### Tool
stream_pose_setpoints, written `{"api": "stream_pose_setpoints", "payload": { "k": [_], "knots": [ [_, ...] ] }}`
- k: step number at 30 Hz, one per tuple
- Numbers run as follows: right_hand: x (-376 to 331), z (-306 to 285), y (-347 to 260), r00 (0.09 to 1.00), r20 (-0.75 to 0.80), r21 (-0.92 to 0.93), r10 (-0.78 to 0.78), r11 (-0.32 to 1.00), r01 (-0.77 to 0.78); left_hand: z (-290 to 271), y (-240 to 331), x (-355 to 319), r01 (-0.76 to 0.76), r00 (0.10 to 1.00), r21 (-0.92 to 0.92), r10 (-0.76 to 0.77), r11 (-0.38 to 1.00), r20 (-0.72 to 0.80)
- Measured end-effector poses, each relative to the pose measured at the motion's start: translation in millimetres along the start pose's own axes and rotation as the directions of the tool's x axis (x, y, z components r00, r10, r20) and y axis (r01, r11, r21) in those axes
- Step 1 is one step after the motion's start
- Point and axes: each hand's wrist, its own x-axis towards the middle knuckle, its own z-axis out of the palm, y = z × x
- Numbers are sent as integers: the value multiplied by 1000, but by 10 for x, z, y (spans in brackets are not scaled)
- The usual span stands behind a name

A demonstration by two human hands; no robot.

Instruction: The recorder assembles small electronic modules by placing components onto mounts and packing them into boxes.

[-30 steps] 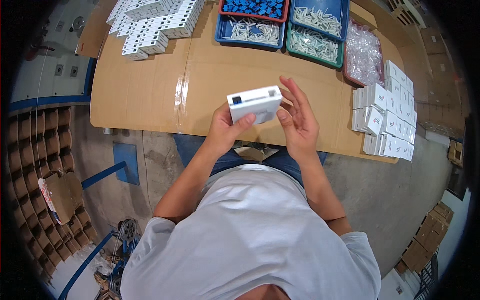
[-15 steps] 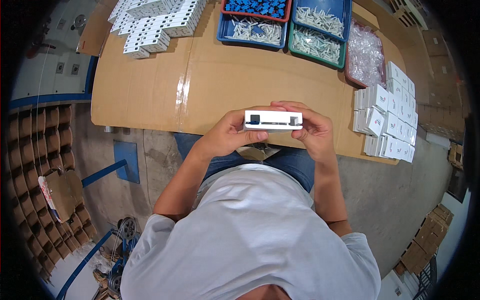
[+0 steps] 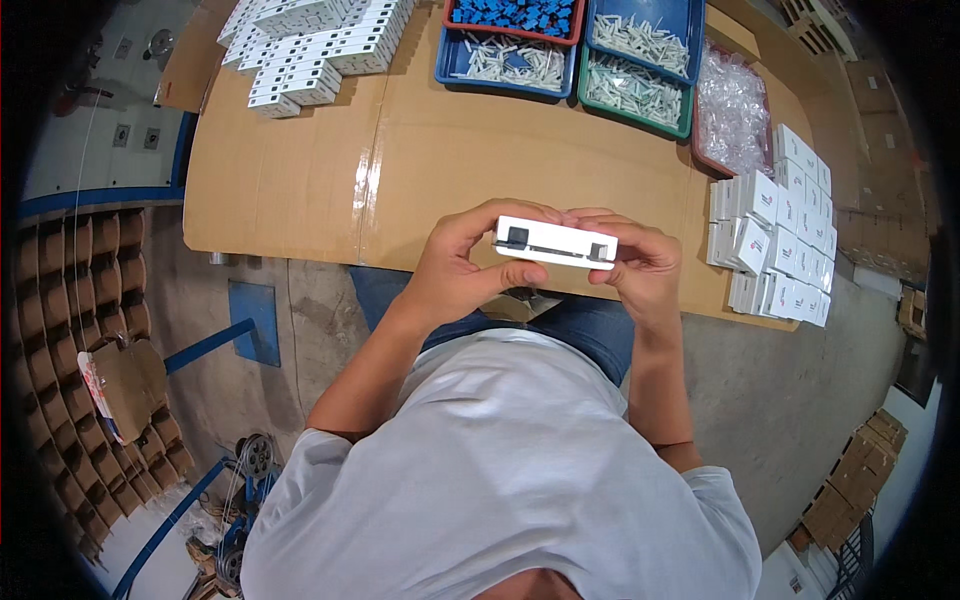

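A flat white plastic case (image 3: 556, 242) with a long slot and two square openings along its edge is held between my two hands, over the table's near edge. My left hand (image 3: 478, 262) grips its left end, thumb beneath and fingers behind. At the other end my right hand (image 3: 640, 262) closes on it with thumb and fingers. The case tilts slightly, its right end lower. A dark piece shows in the left opening; the right opening looks lighter inside. Most of the fingertips are hidden behind the case.
Stacked white cases (image 3: 330, 60) stand at the far left of the cardboard-covered table (image 3: 290, 190). Trays at the back hold blue parts (image 3: 510, 14), white pegs (image 3: 515, 62) and clear plastic pieces (image 3: 730, 110). More white boxes (image 3: 790, 235) are piled at the right edge.
Both hands have shifted slightly to the right with the case. Its right end has dipped, so it now slants where it was nearly level.
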Motion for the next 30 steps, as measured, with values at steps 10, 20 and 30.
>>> {"api": "stream_pose_setpoints", "payload": {
  "k": [10,20,30],
  "knots": [
    [8,19,-41,999,1,-122,-48,991,48,14,-93,3,-45,999,-153,46,987,1],
    [41,52,-67,996,-5,-185,-92,979,90,5,-86,19,-20,1000,-173,24,985,19],
    [31,62,15,996,-29,-195,-89,977,82,-8,-50,6,11,1000,-134,-11,991,5]
  ]
}}
